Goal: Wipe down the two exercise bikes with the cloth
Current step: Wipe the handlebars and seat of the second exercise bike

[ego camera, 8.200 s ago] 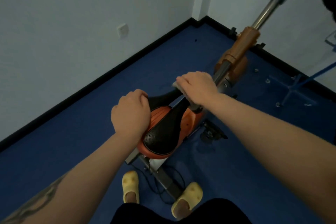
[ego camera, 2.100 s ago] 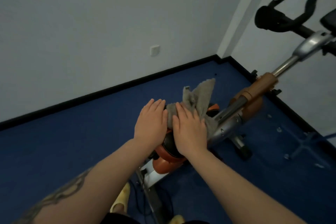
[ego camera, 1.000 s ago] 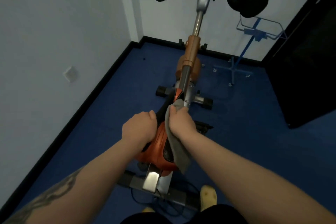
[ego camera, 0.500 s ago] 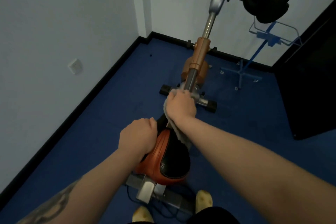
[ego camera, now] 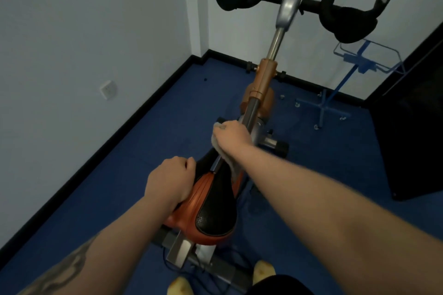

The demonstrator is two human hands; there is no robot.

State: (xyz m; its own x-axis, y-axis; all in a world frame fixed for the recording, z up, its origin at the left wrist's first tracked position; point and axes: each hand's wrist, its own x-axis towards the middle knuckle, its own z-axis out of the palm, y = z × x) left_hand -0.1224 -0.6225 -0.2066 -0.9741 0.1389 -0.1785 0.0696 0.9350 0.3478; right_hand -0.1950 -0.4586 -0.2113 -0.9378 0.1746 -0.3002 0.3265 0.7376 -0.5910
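From the head camera, one exercise bike (ego camera: 262, 84) runs from the middle of the picture toward 12 o'clock, its black handlebars (ego camera: 335, 11) at the top and its orange-and-black saddle (ego camera: 211, 208) just below centre. The right hand (ego camera: 231, 135) reaches forward past the saddle's nose, its grip curled round the grey cloth (ego camera: 229, 163) and pressing it against the silver frame bar. A tail of the cloth hangs back under the wrist, toward 6 o'clock. The left hand (ego camera: 169, 183) sits at 9 o'clock of the saddle, fingers curled over its left edge. A blue stand (ego camera: 347, 74) is at 2 o'clock by the wall, on the blue floor (ego camera: 323, 163). Yellow slippers (ego camera: 263, 273) show at 6 o'clock.
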